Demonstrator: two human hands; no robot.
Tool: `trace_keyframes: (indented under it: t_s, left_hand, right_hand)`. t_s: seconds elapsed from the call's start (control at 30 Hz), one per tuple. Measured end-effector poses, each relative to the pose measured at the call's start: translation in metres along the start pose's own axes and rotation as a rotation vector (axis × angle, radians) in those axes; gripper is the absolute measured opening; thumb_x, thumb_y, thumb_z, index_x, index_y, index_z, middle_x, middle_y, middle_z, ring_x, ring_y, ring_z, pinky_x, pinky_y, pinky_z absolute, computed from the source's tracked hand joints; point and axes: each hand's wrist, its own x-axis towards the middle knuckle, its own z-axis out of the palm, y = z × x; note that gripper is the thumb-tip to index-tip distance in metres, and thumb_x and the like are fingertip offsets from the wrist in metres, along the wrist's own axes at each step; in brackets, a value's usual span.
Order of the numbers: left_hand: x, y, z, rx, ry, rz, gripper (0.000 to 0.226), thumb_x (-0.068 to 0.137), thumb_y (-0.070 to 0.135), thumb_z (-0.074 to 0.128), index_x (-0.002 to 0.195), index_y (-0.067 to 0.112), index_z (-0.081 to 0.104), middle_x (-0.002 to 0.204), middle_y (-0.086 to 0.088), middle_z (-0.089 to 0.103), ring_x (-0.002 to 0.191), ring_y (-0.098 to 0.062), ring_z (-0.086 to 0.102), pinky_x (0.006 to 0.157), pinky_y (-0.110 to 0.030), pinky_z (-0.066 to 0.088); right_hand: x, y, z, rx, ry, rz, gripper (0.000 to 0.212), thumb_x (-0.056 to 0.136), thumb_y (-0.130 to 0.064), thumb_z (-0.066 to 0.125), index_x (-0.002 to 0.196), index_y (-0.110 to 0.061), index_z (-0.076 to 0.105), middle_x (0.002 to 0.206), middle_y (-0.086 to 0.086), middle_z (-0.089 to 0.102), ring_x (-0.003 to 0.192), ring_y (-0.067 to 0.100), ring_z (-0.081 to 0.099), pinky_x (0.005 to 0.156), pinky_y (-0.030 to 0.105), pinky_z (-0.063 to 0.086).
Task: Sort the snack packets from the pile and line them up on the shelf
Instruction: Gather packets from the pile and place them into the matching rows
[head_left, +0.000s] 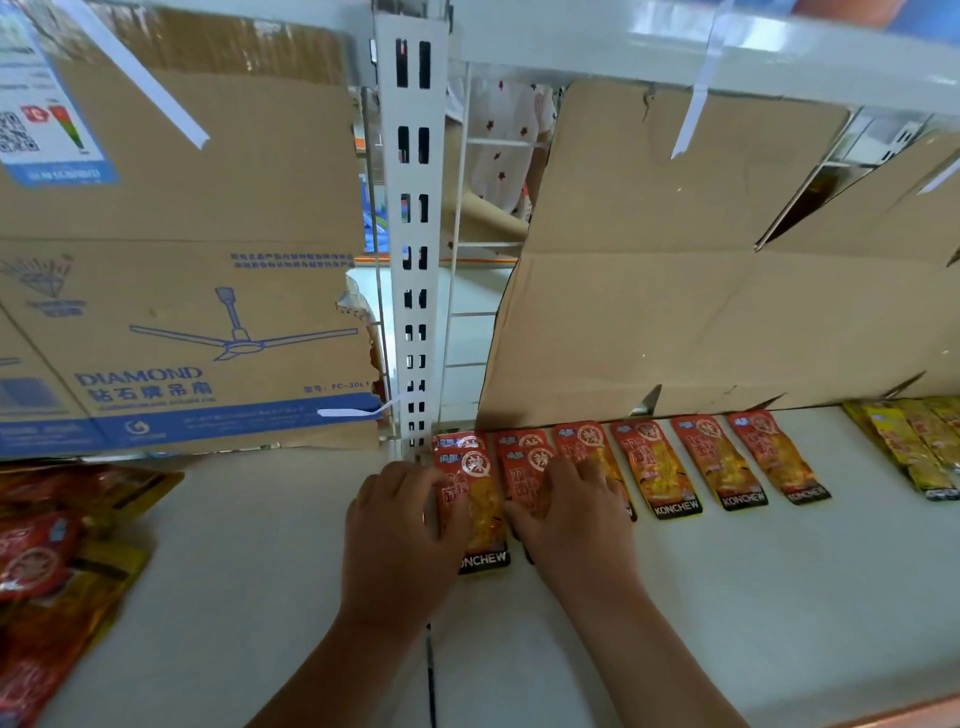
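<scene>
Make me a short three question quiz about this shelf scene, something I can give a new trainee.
1. True or false: the left hand and right hand both rest flat on red packets at the left end of the row.
2. Which word is printed on the black bottom band of the red packets? A) KONCHEW B) DIAMOND C) FANTA
3. On which side of the view does the unsorted pile lie?

Key
1. True.
2. A. DIAMOND is on the cardboard box with the ceiling fan drawing.
3. The left, on the white shelf; yellow packets sit at the far right.
</scene>
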Motion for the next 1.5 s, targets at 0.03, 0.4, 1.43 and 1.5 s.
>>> trace_keyframes:
  t_s: [0.03, 0.4, 1.43, 1.5]
  left_hand:
    - [0.000, 0.000, 0.000, -0.001, 0.003, 0.001, 0.031, 0.094, 0.049, 0.050, 0.100, 0.022, 0.064, 0.096, 0.008, 0.060, 0.088, -0.010, 0.054, 0.075, -0.037, 0.054]
    - [-0.002, 0.001, -0.001, -0.006, 0.008, 0.000, 0.031, 0.092, 0.049, 0.051, 0.102, 0.023, 0.064, 0.096, 0.009, 0.059, 0.088, -0.010, 0.053, 0.075, -0.037, 0.053]
    - [-0.002, 0.018, -0.016, -0.109, -0.019, -0.159, 0.027, 0.088, 0.040, 0.066, 0.111, 0.026, 0.066, 0.103, 0.016, 0.062, 0.093, -0.002, 0.056, 0.080, -0.021, 0.045]
    - [-0.005, 0.028, -0.028, -0.225, -0.029, -0.321, 0.018, 0.092, 0.033, 0.067, 0.109, 0.035, 0.061, 0.103, 0.021, 0.062, 0.094, 0.003, 0.059, 0.078, -0.014, 0.046]
  right_hand:
    - [0.000, 0.000, 0.000, 0.001, 0.000, -0.001, 0.063, 0.082, -0.068, 0.066, 0.129, -0.029, 0.048, 0.126, -0.001, 0.053, 0.119, 0.023, 0.050, 0.095, 0.039, 0.050]
    - [0.001, 0.000, 0.003, 0.011, 0.022, -0.018, 0.065, 0.082, -0.068, 0.067, 0.131, -0.029, 0.048, 0.126, -0.002, 0.053, 0.118, 0.023, 0.051, 0.094, 0.039, 0.049]
    - [-0.009, -0.003, 0.000, 0.195, 0.259, -0.339, 0.019, 0.083, -0.024, 0.076, 0.094, -0.012, 0.065, 0.092, 0.004, 0.061, 0.085, 0.025, 0.058, 0.072, 0.035, 0.049]
    - [-0.011, -0.013, 0.003, 0.225, 0.235, -0.374, 0.015, 0.085, -0.025, 0.070, 0.093, -0.013, 0.066, 0.093, 0.004, 0.062, 0.087, 0.027, 0.059, 0.075, 0.037, 0.050]
